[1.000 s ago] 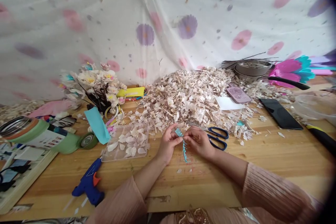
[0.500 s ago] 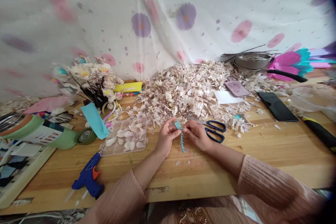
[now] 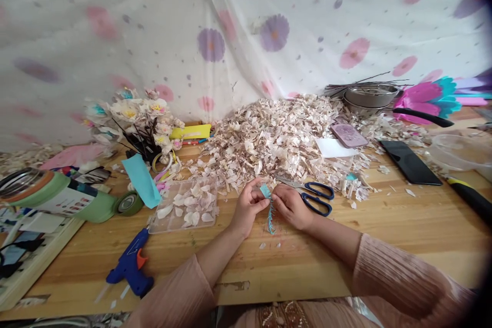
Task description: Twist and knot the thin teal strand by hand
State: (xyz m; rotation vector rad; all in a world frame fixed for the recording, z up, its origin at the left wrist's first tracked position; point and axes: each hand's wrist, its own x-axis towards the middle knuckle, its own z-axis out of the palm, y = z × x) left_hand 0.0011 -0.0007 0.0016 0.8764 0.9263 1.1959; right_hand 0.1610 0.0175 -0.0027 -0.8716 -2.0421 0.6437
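Observation:
Between my hands is a small strip of blue fringed paper [image 3: 271, 218], its twisted, frayed end hanging down over the table and its flat end at the top. My left hand [image 3: 247, 207] pinches the flat end between thumb and fingers. Closed against the other side of the strip, my right hand [image 3: 291, 206] grips it with the fingertips. Dark-blue-handled scissors [image 3: 317, 197] lie just beyond my right hand, blades partly hidden behind it. A clear plastic tray [image 3: 157, 224] with pale petal-like flakes sits to the left of my left hand.
A big heap of pale dry flakes [image 3: 269, 136] covers the back. On the left are a blue glue gun [image 3: 132, 264], a green bottle [image 3: 94, 202], blue paper [image 3: 142, 179] and handmade flowers [image 3: 134, 113]. A black phone [image 3: 409, 161] and a pan [image 3: 371, 96] are on the right.
The whole view has shifted slightly, with everything a little lower. My right fingers have curled in more tightly beside the blue strip, which both hands still hold.

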